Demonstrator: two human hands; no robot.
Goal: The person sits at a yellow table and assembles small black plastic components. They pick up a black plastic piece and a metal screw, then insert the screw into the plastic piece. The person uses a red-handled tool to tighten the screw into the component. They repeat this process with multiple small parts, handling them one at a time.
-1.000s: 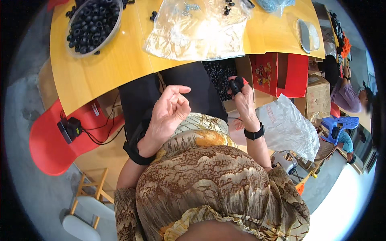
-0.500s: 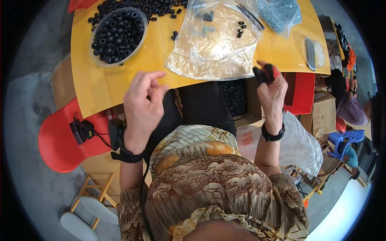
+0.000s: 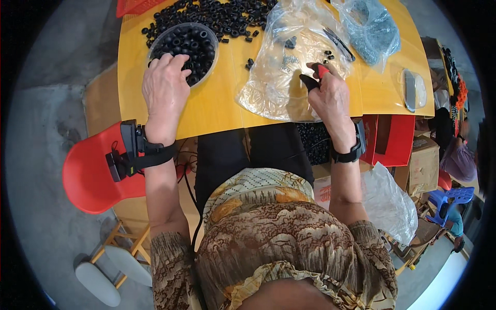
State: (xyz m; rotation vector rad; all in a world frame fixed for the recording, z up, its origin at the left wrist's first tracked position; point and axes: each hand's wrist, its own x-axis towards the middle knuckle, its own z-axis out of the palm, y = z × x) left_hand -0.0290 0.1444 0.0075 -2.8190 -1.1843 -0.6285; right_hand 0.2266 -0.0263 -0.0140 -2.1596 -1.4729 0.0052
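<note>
My left hand [image 3: 166, 93] reaches over the near rim of a clear round tub [image 3: 216, 52]. Its bent fingers are spread at the small black hollow pieces [image 3: 194, 44] filling that tub; no piece shows between them. Dark and red coverings wrap the thumb and a finger of my right hand [image 3: 331, 98]. It hovers above a clear plastic bag [image 3: 263, 93] lying flat on the yellow table [image 3: 217, 108], thumb and forefinger apart, nothing visible between them. Beyond it, a few black pieces [image 3: 329, 54] lie on the bag beside a slim dark tool [image 3: 338, 44].
Loose black pieces [image 3: 237, 15] cover the table's far side. A bluish filled bag [image 3: 369, 36] and a clear-lidded case [image 3: 413, 90] sit to the right. Below the edge stand a red box [image 3: 392, 139] and a red chair [image 3: 93, 175]. A co-worker's sleeve [image 3: 460, 160] shows far right.
My left hand has moved forward and left to the tub. My right hand has shifted forward and left over the clear bag. The view has moved slightly, shifting the table rightward.
</note>
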